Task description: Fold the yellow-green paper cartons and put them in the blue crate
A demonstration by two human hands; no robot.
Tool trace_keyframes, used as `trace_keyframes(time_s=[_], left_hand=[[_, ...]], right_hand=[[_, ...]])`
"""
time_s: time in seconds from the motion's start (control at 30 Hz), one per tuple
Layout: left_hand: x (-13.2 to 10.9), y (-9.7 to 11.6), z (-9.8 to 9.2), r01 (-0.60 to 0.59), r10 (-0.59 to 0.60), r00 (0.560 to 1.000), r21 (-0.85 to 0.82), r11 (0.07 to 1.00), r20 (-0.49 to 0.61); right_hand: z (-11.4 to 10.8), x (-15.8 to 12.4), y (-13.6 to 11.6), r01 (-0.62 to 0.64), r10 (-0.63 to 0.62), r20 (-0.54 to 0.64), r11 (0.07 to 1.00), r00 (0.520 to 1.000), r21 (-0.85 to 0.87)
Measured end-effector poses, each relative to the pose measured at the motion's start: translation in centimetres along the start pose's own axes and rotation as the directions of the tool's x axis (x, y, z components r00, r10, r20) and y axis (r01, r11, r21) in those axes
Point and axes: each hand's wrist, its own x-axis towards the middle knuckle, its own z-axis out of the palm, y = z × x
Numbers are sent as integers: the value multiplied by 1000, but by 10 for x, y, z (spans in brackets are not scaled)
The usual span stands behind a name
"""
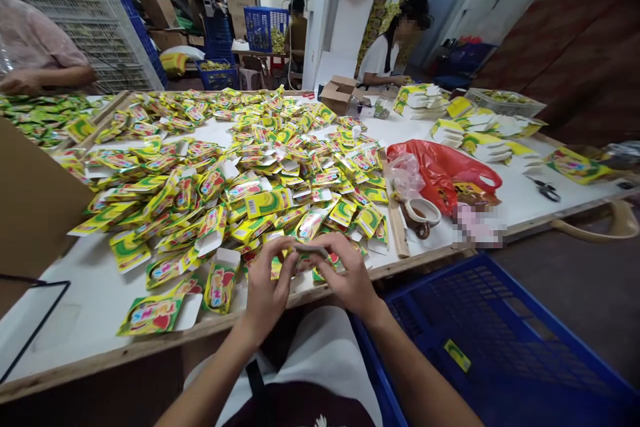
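Note:
My left hand (271,280) and my right hand (345,270) meet above the table's front edge. Fingers and thumbs of both pinch the two ends of a small flat carton (311,249), seen nearly edge-on, so its print does not show. Just beyond my hands spreads a big heap of small yellow-and-green printed cartons (270,203), several with white end flaps standing out. Nearest to my left forearm lie a carton with an open white flap (155,313) and an upright-lying one (220,283).
A wooden strip (397,223) borders the heap on the right. Past it lie a red plastic bag (435,163), a white cup (423,211) and black scissors (545,188). A blue crate (500,347) with one carton (457,355) stands low right. Co-workers sit across the table.

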Motion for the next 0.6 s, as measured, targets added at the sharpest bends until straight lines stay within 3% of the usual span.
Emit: trace_keyframes(time_s=[0.1, 0.2, 0.27, 0.47, 0.6], left_hand=[[-35, -14, 13, 117, -117, 993, -11, 993, -5], [-53, -38, 22, 165, -166, 985, 19, 986, 41], [-55, -47, 23, 164, -165, 984, 23, 986, 62], [-49, -45, 13, 59, -69, 985, 68, 996, 156], [-50, -42, 15, 47, -50, 996, 40, 998, 68]], right_hand=[[18, -25, 21, -121, 122, -4, 992, 993, 19], [40, -47, 47, -213, 223, -134, 973, 966, 87], [49, -55, 58, -228, 247, -170, 966, 954, 124], [48, -45, 55, -141, 144, -9, 979, 990, 144], [47, -36, 51, -118, 140, -101, 973, 985, 196]])
